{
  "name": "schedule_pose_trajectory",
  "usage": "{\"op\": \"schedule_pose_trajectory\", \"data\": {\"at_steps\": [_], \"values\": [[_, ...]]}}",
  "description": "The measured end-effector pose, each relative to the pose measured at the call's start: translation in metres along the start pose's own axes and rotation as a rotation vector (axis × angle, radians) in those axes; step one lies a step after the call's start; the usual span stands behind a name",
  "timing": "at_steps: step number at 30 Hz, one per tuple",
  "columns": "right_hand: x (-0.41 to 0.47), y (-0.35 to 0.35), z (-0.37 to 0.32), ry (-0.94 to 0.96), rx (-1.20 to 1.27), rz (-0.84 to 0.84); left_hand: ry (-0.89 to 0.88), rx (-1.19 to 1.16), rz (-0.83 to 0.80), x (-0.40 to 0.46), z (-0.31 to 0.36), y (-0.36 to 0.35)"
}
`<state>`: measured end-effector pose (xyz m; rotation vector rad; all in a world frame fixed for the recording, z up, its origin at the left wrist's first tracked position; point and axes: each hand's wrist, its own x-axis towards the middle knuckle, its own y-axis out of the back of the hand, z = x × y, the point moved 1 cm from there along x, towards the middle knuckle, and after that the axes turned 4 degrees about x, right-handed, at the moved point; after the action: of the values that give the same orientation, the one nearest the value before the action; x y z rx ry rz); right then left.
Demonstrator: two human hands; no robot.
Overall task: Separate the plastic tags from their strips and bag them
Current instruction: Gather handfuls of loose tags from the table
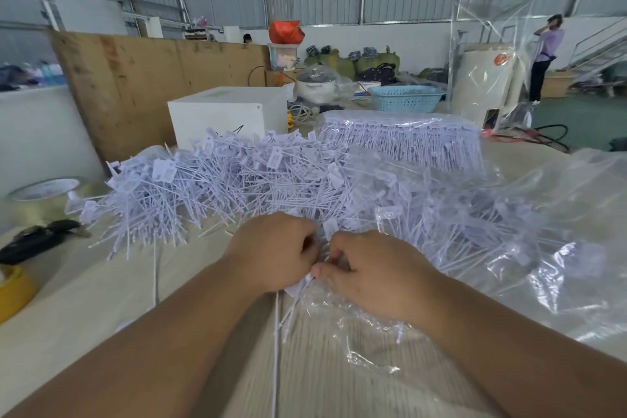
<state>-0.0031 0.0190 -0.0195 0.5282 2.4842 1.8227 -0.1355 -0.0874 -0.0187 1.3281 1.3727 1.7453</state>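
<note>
Both hands, left hand (274, 253) and right hand (376, 276), pinching white plastic tags (307, 285).
Tags: thin stems, flat heads; loose heap (217, 187) beyond.

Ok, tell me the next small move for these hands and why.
Probably pull the hands apart to snap off a tag: the left hand and right hand both have a grip on the same small bunch of white tags, whose strip trails toward the camera, over the clear bag.

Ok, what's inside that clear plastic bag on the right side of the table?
Loose white plastic tags show through the clear plastic bag. The right hand and crumpled film hide the contents near the bag's mouth.
</note>
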Motion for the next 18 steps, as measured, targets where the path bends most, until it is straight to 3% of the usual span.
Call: {"op": "schedule_pose_trajectory", "data": {"at_steps": [6,11,13,16,18], "values": [[-0.001,0.0,-0.001,0.003,-0.015,0.003,0.045,-0.048,0.19,0.0,0.005,-0.007],[-0.002,0.0,0.0,0.014,-0.015,0.007,0.073,-0.138,0.223,0.001,0.005,0.018],[-0.002,-0.002,0.002,0.009,-0.014,0.009,0.136,-0.155,0.016,-0.002,-0.003,0.028],[0.0,-0.002,0.002,-0.001,-0.025,-0.004,0.213,-0.191,-0.43,-0.01,-0.015,0.033],[0.001,-0.003,0.002,-0.004,-0.029,-0.004,0.238,-0.214,-0.536,-0.012,-0.02,0.035]]}}
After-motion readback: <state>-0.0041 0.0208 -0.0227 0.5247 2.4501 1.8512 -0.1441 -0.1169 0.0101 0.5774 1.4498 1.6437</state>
